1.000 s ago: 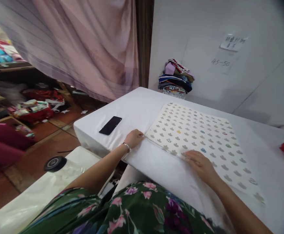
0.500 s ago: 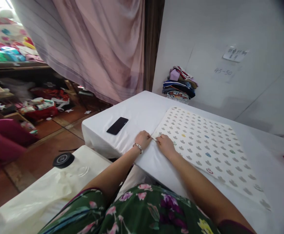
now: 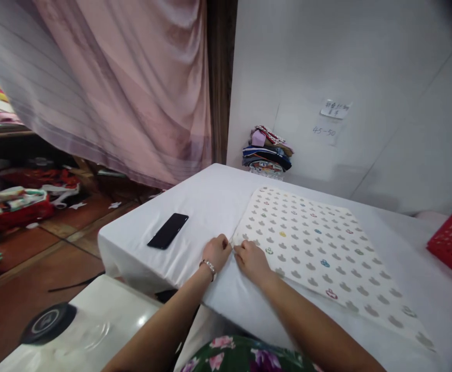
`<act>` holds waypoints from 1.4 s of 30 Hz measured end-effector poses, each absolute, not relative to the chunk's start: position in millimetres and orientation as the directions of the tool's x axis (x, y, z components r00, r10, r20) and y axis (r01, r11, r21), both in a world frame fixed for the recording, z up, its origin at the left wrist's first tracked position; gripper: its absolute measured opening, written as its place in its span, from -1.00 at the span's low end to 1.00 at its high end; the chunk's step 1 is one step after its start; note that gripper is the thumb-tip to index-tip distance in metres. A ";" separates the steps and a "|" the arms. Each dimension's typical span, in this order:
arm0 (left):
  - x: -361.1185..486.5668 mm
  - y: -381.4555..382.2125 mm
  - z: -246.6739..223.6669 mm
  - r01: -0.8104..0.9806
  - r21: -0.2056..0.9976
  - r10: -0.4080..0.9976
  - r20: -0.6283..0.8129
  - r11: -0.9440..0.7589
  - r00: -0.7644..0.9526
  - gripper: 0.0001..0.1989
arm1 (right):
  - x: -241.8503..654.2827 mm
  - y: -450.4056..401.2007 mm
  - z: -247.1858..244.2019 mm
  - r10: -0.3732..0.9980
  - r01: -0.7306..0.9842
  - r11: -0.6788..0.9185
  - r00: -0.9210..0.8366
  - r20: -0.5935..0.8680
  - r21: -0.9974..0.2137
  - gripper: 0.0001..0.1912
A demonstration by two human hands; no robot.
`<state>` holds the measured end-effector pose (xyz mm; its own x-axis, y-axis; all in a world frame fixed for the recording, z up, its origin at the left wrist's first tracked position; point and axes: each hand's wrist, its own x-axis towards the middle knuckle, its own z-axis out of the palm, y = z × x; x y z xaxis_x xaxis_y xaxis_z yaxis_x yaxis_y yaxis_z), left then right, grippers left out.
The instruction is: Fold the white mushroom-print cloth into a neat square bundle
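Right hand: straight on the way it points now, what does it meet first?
The right hand meets the near-left corner of the cloth first, right where it pinches; just past that, likely the left hand. Exact gap is hard to judge.

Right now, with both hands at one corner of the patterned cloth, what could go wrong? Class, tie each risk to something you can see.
1. The left hand and right hand pinch just one corner of the cloth, so a tug there might skew or wrinkle the part spread flat.
2. The phone lies on the same white table, to the left of the left hand, so a wide sideways sweep could perhaps knock it.
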<state>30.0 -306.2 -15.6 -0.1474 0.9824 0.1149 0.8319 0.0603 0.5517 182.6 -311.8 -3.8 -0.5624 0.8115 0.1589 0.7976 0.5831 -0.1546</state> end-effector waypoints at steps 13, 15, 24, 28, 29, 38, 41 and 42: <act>34.7 -291.2 -12.7 0.844 0.526 0.991 0.016 0.106 -0.135 -0.66 | 200.2 -305.3 -6.5 0.740 0.727 0.669 -0.634 0.225 -0.151 -0.77; 35.4 -288.0 -10.5 0.852 0.508 0.990 -0.006 0.126 -0.143 -0.62 | 221.4 -309.5 -7.2 0.721 0.717 0.686 -0.651 0.238 -0.120 -0.78; 39.2 -286.9 6.7 0.844 0.483 0.972 -0.130 0.235 -0.196 -0.56 | 412.8 -396.5 -5.3 0.897 0.893 0.410 -0.357 0.262 -0.184 -0.75; 41.1 -285.3 8.9 0.851 0.462 0.968 -0.138 0.249 -0.209 -0.56 | 496.7 -445.1 -10.2 0.948 0.980 0.103 -0.044 0.315 -0.171 -0.74; 41.5 -285.1 8.7 0.851 0.459 0.967 -0.141 0.255 -0.213 -0.55 | 511.9 -454.5 -12.4 0.944 0.983 0.013 0.049 0.328 -0.185 -0.73; 44.4 -289.3 9.2 0.823 0.498 0.962 -0.122 0.274 -0.246 -0.55 | 544.0 -450.5 -15.6 0.752 0.676 -0.553 0.657 0.058 -0.486 -0.62; 46.9 -290.3 11.0 0.819 0.505 0.962 -0.117 0.273 -0.248 -0.54 | 545.7 -436.0 -10.9 0.715 0.607 -0.598 0.700 -0.005 -0.523 -0.60; 47.7 -290.2 11.3 0.817 0.509 0.962 -0.112 0.269 -0.247 -0.55 | 546.4 -432.4 -10.0 0.714 0.594 -0.599 0.700 -0.023 -0.536 -0.61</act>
